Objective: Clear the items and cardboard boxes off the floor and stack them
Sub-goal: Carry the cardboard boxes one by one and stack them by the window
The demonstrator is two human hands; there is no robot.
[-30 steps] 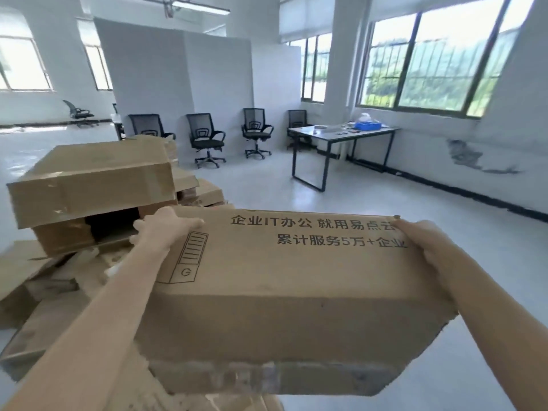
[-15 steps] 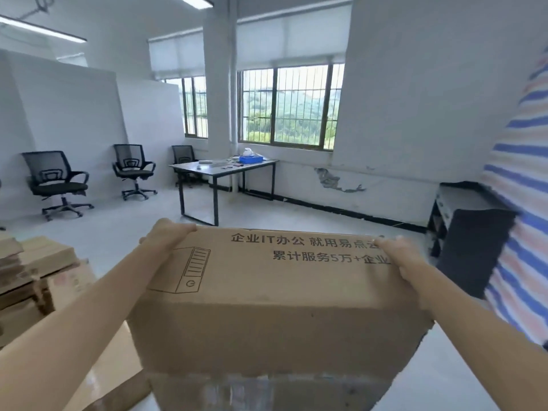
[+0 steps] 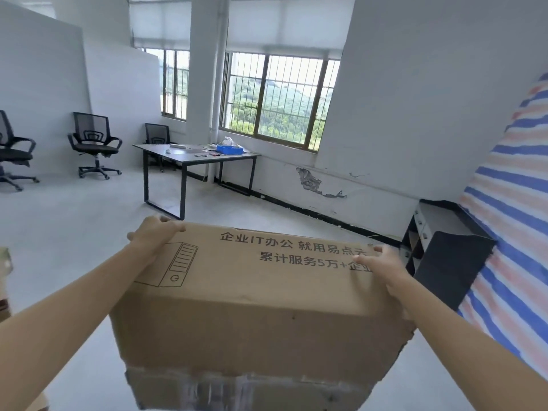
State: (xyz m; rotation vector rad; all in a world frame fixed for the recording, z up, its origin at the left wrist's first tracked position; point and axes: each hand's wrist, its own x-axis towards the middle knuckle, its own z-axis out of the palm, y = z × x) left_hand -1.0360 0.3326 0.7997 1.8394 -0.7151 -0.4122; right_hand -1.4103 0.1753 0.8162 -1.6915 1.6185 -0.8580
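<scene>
I hold a large brown cardboard box (image 3: 252, 315) in front of me, off the floor. It has printed Chinese text and a drawing of a computer tower on its upper face, and clear tape along its near edge. My left hand (image 3: 154, 234) grips its far left corner. My right hand (image 3: 382, 266) grips its far right edge, covering the end of the text. A sliver of other cardboard (image 3: 4, 280) shows at the left border.
A dark-framed table (image 3: 189, 157) with a blue tray (image 3: 229, 149) stands under the barred window. Black office chairs (image 3: 95, 143) line the white partition on the left. A black shelf unit (image 3: 444, 253) and a striped tarp (image 3: 516, 218) fill the right side.
My view has swung to the right with the box still in both hands. The cardboard pile has slid out of sight on the left; the shelf unit and striped tarp have come in.
</scene>
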